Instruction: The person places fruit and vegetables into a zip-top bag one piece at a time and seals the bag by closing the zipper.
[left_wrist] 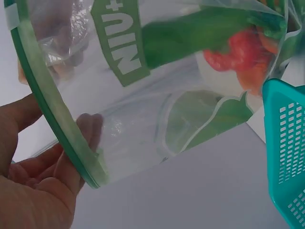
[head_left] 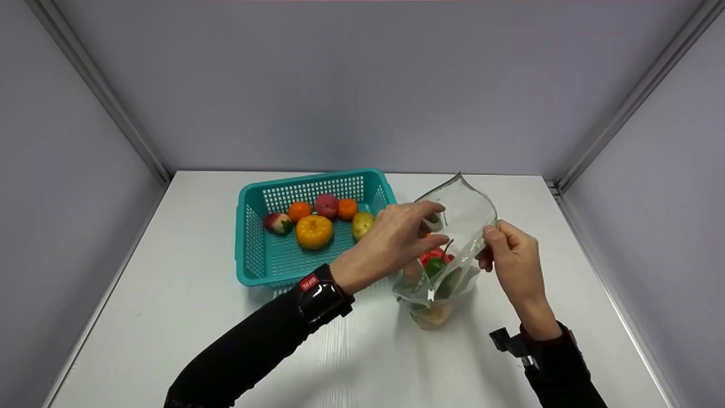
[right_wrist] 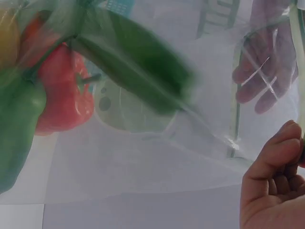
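Observation:
A clear zip bag [head_left: 467, 212] with a green zip edge stands with its mouth apart. Inside are red peppers [right_wrist: 71, 90], a green pepper [right_wrist: 16, 126] and a long dark green vegetable [right_wrist: 138, 57], perhaps a cucumber. My right hand [head_left: 516, 263] pinches the right side of the rim between thumb and fingers. At the left of the mouth is my left hand [head_left: 391, 235], thumb and fingers apart. In the left wrist view, this hand's fingertips [left_wrist: 83, 124] show through the plastic near the zip strip [left_wrist: 52, 114]. A small white slider [head_left: 431, 294] sits at the front edge.
Left of the bag, a teal basket [head_left: 242, 232] holds a yellow pumpkin-like piece [head_left: 314, 232], orange fruits [head_left: 299, 211], a pinkish-red fruit [head_left: 326, 205], a red-and-cream piece [head_left: 277, 222] and a yellow-green fruit [head_left: 362, 224]. Grey panels [head_left: 362, 85] enclose the white table [head_left: 170, 317].

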Demonstrator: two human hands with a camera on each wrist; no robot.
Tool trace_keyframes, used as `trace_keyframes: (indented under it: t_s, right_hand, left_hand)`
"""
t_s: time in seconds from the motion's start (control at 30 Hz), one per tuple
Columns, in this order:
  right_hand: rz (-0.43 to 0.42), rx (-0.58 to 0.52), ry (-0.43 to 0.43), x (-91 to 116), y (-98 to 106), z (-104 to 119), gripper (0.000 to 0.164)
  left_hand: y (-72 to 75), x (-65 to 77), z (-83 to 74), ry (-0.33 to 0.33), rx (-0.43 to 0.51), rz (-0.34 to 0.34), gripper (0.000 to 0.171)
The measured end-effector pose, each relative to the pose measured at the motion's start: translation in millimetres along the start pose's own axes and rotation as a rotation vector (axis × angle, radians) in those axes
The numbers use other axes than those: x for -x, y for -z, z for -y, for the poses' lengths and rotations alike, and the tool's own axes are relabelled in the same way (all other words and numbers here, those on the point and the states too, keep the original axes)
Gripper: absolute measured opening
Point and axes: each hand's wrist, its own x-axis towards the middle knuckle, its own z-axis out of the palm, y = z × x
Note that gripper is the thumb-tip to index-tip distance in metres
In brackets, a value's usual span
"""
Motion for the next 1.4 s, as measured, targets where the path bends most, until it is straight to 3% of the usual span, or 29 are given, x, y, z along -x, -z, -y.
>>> trace_keyframes:
  t_s: [0.17, 0.27, 0.37, 0.5, 0.6, 0.67, 0.77, 0.87, 1.1, 1.23, 1.4]
  right_hand:
    - [-0.001, -0.003, 0.009, 0, 1, -1, 0.035]
    - [-0.005, -0.004, 0.011, 0, 3, -1, 0.035]
    - [-0.014, -0.007, 0.009, -1, 4, -1, 0.035]
    - [-0.025, -0.007, 0.011, -2, 6, -1, 0.036]
    - [-0.030, -0.013, 0.012, -3, 6, -2, 0.036]
    - [-0.032, -0.019, 0.016, -3, 6, -3, 0.037]
    - [-0.034, -0.025, 0.028, -3, 4, -3, 0.038]
    - [-0.033, -0.027, 0.036, -3, 3, -4, 0.038]
    - [-0.021, -0.041, 0.053, -6, 3, -11, 0.037]
    - [0.020, -0.065, 0.052, -29, 11, -23, 0.037]
    - [0.066, -0.099, 0.048, -56, 22, -38, 0.036]
  left_hand:
    - [3.4, 10.6, 12.6, -0.118, 0.028, -0.277, 0.017]
    - [5.8, 19.2, 27.3, -0.092, 0.010, -0.367, 0.013]
    - [5.8, 30.1, 48.8, 0.042, -0.043, -0.312, 0.016]
    - [-2.9, 49.2, 82.3, 0.230, -0.190, -0.063, 0.026]
    - [-16.6, 64.0, 105.4, 0.253, -0.286, 0.096, 0.033]
    - [-25.8, 72.7, 117.8, 0.207, -0.335, 0.134, 0.032]
    - [-35.0, 83.0, 130.8, 0.145, -0.346, 0.129, 0.027]
    - [-37.1, 89.8, 138.3, 0.131, -0.305, 0.097, 0.029]
    - [-37.8, 96.2, 143.6, 0.180, -0.232, 0.098, 0.034]
    - [-39.1, 92.6, 142.6, 0.241, -0.234, 0.098, 0.034]
    - [-44.9, 91.2, 136.9, 0.267, -0.242, 0.083, 0.033]
